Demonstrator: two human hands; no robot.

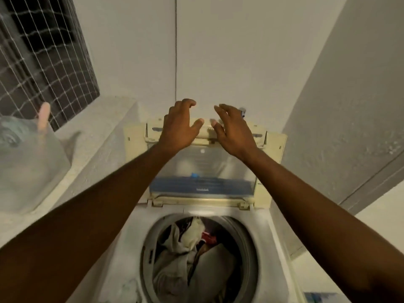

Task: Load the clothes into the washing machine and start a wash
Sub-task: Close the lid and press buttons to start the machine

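A white top-loading washing machine stands below me with its round drum open. Clothes in grey, beige and red fill the drum. The folding lid stands upright at the back, cream-framed with a clear panel and a blue band. My left hand is at the lid's top edge, fingers curled over it and thumb on the front. My right hand hovers just beside it at the same edge, fingers spread, holding nothing.
A concrete ledge runs along the left with a translucent plastic container on it. A netted window is above it. Plain walls close in behind and to the right, where a door frame shows.
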